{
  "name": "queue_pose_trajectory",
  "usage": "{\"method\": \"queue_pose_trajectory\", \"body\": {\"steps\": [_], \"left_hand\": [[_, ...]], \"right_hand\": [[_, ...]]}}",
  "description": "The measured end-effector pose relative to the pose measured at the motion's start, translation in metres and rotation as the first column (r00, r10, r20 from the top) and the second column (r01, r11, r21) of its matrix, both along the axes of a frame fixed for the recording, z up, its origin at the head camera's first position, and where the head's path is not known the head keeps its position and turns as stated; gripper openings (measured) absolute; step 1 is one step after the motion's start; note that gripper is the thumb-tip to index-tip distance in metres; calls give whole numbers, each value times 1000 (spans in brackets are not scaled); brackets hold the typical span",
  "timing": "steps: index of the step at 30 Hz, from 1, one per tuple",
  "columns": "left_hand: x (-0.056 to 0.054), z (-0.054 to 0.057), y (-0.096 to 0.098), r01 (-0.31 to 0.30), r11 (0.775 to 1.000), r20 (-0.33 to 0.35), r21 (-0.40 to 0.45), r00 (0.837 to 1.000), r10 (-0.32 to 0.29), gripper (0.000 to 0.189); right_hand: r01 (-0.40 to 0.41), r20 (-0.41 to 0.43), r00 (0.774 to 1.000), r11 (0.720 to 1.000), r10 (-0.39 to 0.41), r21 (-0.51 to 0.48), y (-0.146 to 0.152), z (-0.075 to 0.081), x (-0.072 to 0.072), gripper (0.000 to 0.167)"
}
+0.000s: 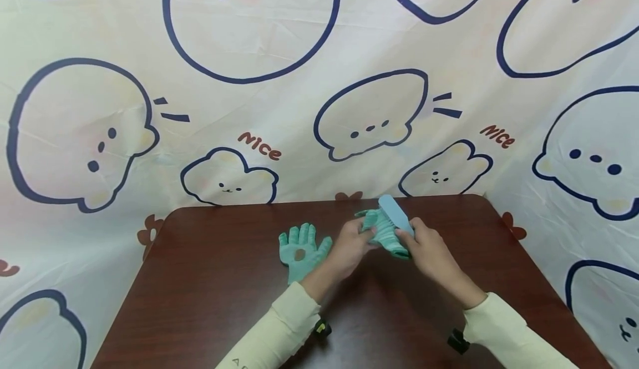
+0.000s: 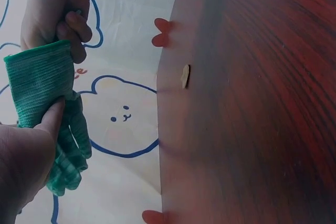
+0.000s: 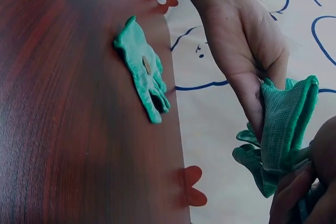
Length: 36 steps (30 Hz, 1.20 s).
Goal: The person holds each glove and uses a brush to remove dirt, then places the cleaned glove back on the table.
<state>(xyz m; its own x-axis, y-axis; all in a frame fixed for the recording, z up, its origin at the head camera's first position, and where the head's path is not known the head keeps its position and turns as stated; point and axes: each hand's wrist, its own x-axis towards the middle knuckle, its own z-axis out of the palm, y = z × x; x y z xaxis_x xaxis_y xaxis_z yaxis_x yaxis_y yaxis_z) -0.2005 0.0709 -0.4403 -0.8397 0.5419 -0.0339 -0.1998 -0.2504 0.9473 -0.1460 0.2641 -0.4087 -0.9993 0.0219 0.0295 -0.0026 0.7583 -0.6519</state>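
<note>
A green knitted glove (image 1: 384,233) is held up above the far part of the table. My left hand (image 1: 351,247) grips it, and in the left wrist view the thumb lies across the glove just below its cuff. In my right hand (image 1: 426,247) is a light blue brush (image 1: 396,213), held against the glove with its smooth back facing up. The right wrist view shows the cuff between the two hands, with the brush mostly hidden by the right fingers. A second green glove (image 1: 302,249) lies flat to the left, a round brown patch (image 1: 299,254) on its palm.
Beneath the hands is a dark brown wooden table (image 1: 224,280) with rounded far corners. A small tan piece (image 2: 185,76) lies near its edge. Behind hangs a pale cloth (image 1: 294,108) printed with cartoon outlines. Each sleeve has a small black device (image 1: 458,341) at the wrist.
</note>
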Motion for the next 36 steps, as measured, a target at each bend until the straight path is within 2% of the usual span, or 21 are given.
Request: {"method": "queue_pose_trajectory", "body": {"steps": [4,8,13,17,22,25,29,36], "left_hand": [[2,0,3,17,1000,7,12,1000,-17,38],[2,2,6,13,1000,7,19,1000,-13,37],[1,2,4,-40,999,-31,-13,999,39,27],[-1,1,-1,-78,994,-77,-80,994,72,28],[-3,1,-4,-69,995,-53,-70,996,65,34],[-4,2,-4,-64,997,-43,-45,997,62,36],[-4,3,-4,-67,997,-54,-25,996,66,38],[-3,2,-6,-50,998,-47,-27,998,49,41]], "right_hand": [[20,-9,1000,1000,-20,10,4,1,-1,34],[27,13,1000,1000,-27,-9,9,2,-4,42],[118,-6,993,993,-118,0,24,6,-13,55],[152,15,988,988,-152,-15,28,10,-13,51],[75,79,994,995,-69,-72,8,11,-2,26],[8,68,998,999,-6,-37,-5,8,3,19],[-56,41,998,998,54,34,-13,1,5,19],[-110,90,990,994,109,5,-12,-3,5,31]]}}
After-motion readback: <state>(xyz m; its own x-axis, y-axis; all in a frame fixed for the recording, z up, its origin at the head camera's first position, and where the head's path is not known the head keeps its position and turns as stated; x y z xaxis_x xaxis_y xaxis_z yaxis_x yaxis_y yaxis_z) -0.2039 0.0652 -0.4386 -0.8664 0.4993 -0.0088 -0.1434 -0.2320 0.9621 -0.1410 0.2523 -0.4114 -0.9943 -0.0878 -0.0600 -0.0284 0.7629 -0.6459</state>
